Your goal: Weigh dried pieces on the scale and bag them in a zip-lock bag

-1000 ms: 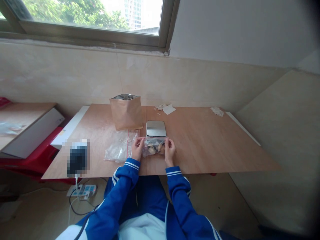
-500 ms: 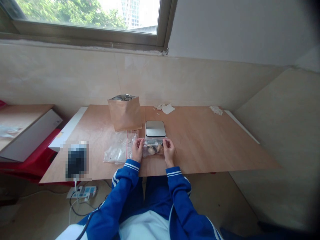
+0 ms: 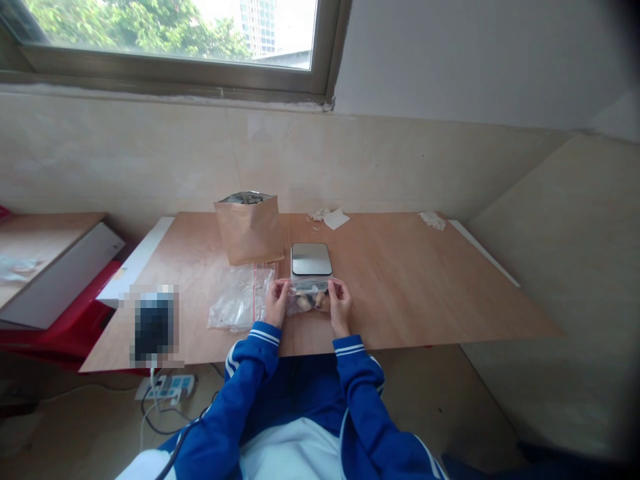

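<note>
A clear zip-lock bag (image 3: pixel 310 300) is stretched between my two hands, with several dark, tan and whitish pieces inside it. My left hand (image 3: pixel 277 303) pinches its left upper corner, and my right hand (image 3: pixel 341 305) pinches the right one. Just beyond the bag lies a flat scale (image 3: pixel 311 259) with a silver top. To the left of my left hand, a pile of clear plastic bags (image 3: pixel 235 299) with a red seal line rests on the table. What the pieces in the bag are, I cannot make out.
An open brown paper pouch (image 3: pixel 250 230) with a silvery lining stands behind the plastic bags. White paper scraps (image 3: pixel 336 218) lie along the back of the wooden table (image 3: pixel 430 287). A blurred-out dark object (image 3: pixel 154 327) sits at the left edge, its cable running down to a power strip (image 3: pixel 173 385).
Both hands still pinch the bag at its upper corners. The bag's top edge looks slightly flatter and the pieces inside have shifted a little. The view has tilted slightly.
</note>
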### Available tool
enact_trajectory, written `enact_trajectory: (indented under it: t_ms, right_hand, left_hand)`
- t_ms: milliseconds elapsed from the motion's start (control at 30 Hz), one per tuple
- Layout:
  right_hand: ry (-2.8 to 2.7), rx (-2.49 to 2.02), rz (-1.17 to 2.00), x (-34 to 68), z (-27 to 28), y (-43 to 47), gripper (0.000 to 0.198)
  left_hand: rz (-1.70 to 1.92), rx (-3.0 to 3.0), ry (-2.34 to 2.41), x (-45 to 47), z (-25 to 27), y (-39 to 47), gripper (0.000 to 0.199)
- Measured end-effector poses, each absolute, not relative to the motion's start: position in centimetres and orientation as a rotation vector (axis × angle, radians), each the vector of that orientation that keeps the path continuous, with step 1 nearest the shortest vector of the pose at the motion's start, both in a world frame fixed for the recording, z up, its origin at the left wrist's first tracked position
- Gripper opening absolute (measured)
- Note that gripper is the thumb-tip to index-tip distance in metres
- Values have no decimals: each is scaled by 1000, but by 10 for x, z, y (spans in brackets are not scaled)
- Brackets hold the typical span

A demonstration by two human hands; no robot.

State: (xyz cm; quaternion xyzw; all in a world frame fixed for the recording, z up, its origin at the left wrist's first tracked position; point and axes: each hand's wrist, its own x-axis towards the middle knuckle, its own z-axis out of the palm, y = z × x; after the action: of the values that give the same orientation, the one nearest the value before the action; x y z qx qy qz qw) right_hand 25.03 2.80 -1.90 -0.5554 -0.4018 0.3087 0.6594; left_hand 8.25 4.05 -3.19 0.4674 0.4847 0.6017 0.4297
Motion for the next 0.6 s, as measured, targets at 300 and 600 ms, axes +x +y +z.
enact_trajectory:
  t_ms: [300, 600]
  right_hand:
    - [-1248, -1469, 191, 248, 26, 8, 46]
    - [-2192, -1367, 379, 227, 87, 26, 14]
  left_hand:
    - [1543, 1125, 1157, 85, -18, 35, 33]
    - [1593, 1333, 1044, 85, 7, 22, 21]
